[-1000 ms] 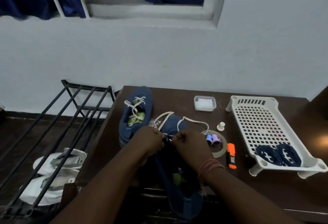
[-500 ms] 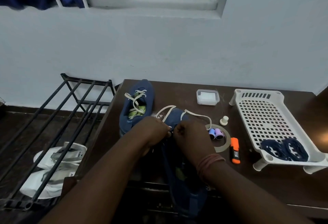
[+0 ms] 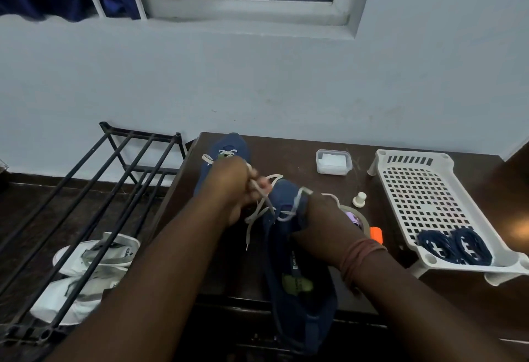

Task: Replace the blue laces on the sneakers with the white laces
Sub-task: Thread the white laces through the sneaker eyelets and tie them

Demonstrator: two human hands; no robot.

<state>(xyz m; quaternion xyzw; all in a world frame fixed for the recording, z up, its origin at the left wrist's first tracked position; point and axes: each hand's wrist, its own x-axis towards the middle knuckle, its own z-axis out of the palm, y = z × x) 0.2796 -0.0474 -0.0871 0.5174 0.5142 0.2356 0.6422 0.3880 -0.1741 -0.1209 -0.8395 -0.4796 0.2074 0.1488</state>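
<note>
The near sneaker [image 3: 297, 264] lies on the dark table [image 3: 286, 155], toe pointing away from the person and heel overhanging the table's front edge. A white lace [image 3: 259, 209] is threaded through its front eyelets only.

Left hand [image 3: 229, 189]: positioned over the left side of the near sneaker's toe, fingers curled and clamped on one run of the white lace, which is drawn up from the eyelets. A loose end of this lace hangs down beside the near sneaker's left flank, its tip pointing at the table.

Right hand [image 3: 323, 221]: resting on the right side of the near sneaker's forefoot, fingers curled round the upper; the other run of the lace passes over its knuckles.

The second sneaker [image 3: 226, 146] stands behind and left of the near sneaker, partly covered by the left hand, white lacing visible at its top.

The blue laces [image 3: 455, 247] lie coiled in the white perforated tray [image 3: 423, 189], well right of the near sneaker. Between tray and near sneaker: an orange marker [image 3: 376, 232], a tape ring [image 3: 357, 215] and a small white knob [image 3: 359, 198]. A clear lidded box [image 3: 333, 161] sits behind these. A black rack [image 3: 94, 189] stands left of the table.
</note>
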